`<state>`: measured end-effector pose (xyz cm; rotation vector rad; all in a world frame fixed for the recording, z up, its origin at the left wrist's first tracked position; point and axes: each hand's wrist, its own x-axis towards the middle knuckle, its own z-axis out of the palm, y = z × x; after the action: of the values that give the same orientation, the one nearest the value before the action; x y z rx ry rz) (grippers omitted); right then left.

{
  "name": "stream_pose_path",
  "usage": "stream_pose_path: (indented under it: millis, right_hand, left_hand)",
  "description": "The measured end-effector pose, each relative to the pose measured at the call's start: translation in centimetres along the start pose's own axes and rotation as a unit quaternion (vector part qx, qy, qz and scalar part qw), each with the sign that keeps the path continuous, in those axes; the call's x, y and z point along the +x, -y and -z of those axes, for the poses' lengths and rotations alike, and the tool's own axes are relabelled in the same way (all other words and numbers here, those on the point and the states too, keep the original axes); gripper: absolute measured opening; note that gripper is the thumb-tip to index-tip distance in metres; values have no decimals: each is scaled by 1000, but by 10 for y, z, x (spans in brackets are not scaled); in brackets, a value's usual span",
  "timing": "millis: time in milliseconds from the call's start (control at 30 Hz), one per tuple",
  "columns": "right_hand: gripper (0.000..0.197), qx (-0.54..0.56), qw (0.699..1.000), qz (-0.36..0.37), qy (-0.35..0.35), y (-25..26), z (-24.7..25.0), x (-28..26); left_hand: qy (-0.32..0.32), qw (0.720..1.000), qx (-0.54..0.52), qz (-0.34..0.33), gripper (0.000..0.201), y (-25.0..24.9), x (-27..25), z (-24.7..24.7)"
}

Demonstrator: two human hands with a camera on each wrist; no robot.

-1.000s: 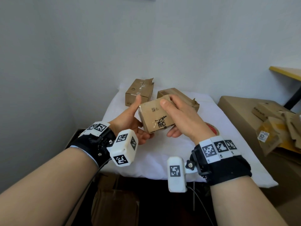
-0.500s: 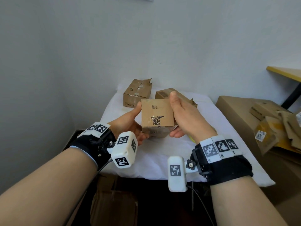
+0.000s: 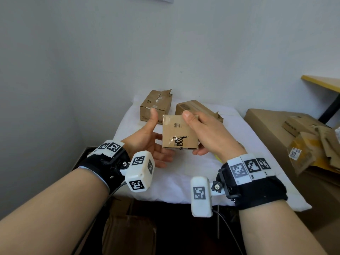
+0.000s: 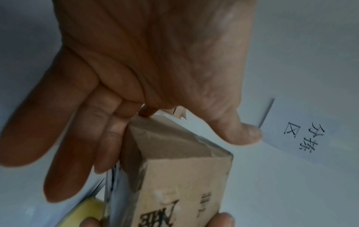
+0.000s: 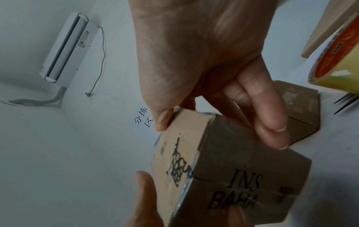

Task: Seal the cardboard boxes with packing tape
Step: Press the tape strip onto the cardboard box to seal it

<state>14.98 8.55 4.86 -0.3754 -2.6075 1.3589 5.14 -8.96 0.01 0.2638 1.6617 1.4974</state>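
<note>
The right hand [image 3: 202, 131] grips a small cardboard box [image 3: 179, 134] in the air above the white-covered table [image 3: 184, 173], thumb on its top edge and fingers curled round the far side. The left hand [image 3: 147, 142] is spread loose, thumb raised, its fingers touching the box's left side. The box is brown and scuffed, with black print and shiny clear tape over its seam. A yellow tape roll [image 5: 338, 61] lies nearby; two more boxes [image 3: 156, 105] stand behind on the table.
</note>
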Motion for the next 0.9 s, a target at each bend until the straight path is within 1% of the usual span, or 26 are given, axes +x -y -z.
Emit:
stream_pose_path:
  millis: [67, 200, 233, 300, 333, 367, 500, 533, 600, 667, 767, 800, 900]
  right_hand:
    - [40, 18, 1000, 11, 0, -1, 0, 1]
    - [30, 23, 999, 40, 2, -4, 0, 4]
    - [28, 21, 999, 48, 2, -5, 1, 5]
    - [25, 17, 997, 69, 2, -7, 1, 6]
    - [26, 11, 996, 83, 1, -8, 1, 7]
    - [29, 4, 995, 97, 1, -10, 2, 9]
    - [49, -30, 991, 127, 19, -17, 0, 14]
    - [52, -31, 991, 128, 25, -19, 0, 15]
    - [52, -13, 990, 134, 41, -21, 0, 16]
    - [52, 22, 988, 142, 57, -20, 0, 15]
    - [63, 75, 983, 153, 63, -18, -3, 14]
    - [68, 90, 982, 153, 60, -18, -4, 15]
    - [85, 115, 982, 147, 37, -20, -5, 16]
  left_hand:
    - [-9, 1000, -2, -27, 120, 2, 1, 0]
    - [-31, 996, 6, -81, 97, 4, 1, -2]
    - [-29, 995, 5, -91, 96, 5, 0, -2]
    - [-17, 995, -3, -102, 105, 5, -1, -1]
    - [-10, 995, -9, -103, 109, 5, -1, 0]
    - [-7, 995, -14, -101, 107, 5, -2, 0]
    - [6, 996, -34, -85, 93, 4, -1, 1]
    - [6, 996, -37, -87, 87, 4, -1, 1]
    - [6, 994, -45, -98, 76, 4, -1, 1]
    - [4, 990, -68, -121, 79, 5, 2, 3]
    - [4, 982, -97, -164, 75, 4, 8, 5]
    - [8, 979, -102, -176, 79, 5, 9, 6]
    - [21, 972, -121, -200, 113, 6, 14, 6]
